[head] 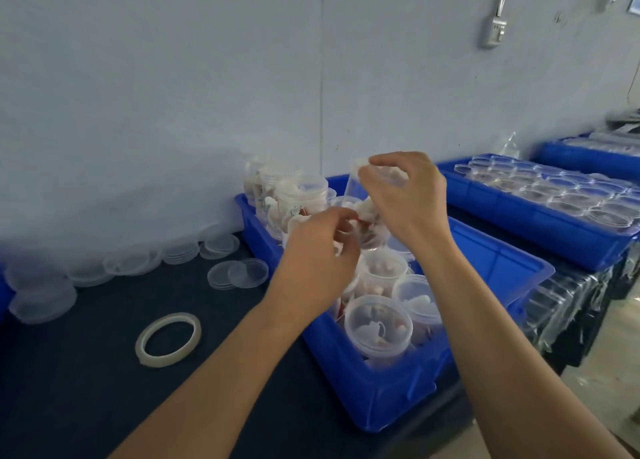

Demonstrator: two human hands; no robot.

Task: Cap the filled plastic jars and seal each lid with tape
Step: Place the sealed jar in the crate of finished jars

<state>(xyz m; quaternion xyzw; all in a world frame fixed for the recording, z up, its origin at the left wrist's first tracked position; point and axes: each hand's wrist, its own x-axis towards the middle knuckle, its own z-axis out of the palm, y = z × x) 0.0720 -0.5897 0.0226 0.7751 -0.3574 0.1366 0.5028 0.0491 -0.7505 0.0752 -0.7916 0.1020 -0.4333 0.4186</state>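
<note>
Above the bin, both grips on a jar

R hand grips clear jar over blue bin; L hand pinches at its contents. Tape roll at 8 o'clock, loose lids at 9.

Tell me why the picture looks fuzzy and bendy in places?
In the head view, the far-left clear plastic lids and the grey wall socket are smeared soft; the wide lens curves the blue plastic trays at the right; the hands, left and right, look sharper; the light is even.
</note>
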